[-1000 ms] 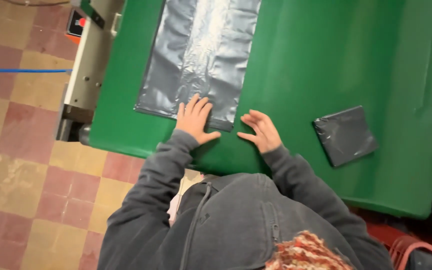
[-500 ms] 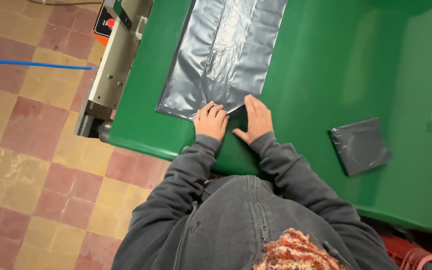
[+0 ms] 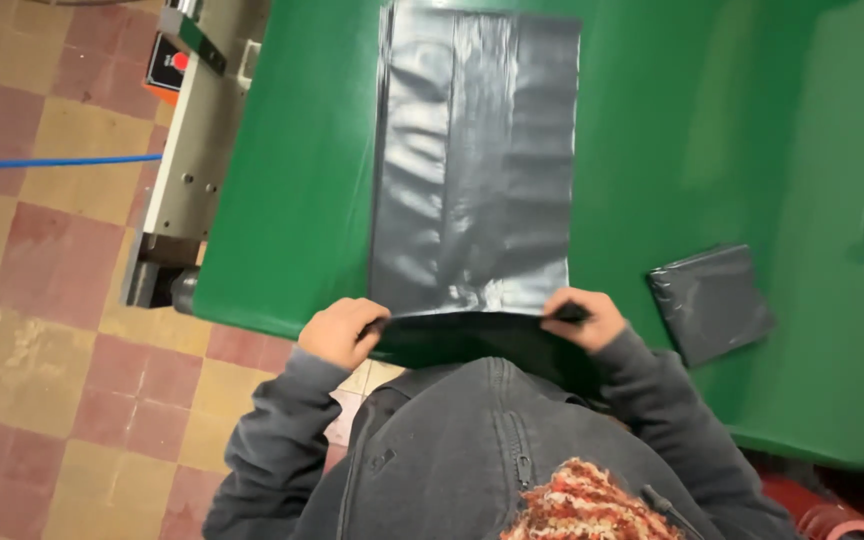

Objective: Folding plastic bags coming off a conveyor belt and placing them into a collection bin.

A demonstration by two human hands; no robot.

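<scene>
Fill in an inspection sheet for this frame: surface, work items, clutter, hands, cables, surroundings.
Surface: green table, smooth, glossy.
Work items: large grey plastic bag lying flat, near edge lifted at the table's front.
Clutter: small folded grey bag lying apart, to the right.
Hands: left hand pinches the bag's near left corner; right hand pinches the near right corner.
Cables: blue line across the floor.
Surroundings: checked red and yellow floor tiles; beige machine with red button beside the table.

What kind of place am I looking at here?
Probably a small workshop or packing area: a green worktable, a flat grey plastic bag on it, a metal machine alongside, and a worn tiled floor.
</scene>
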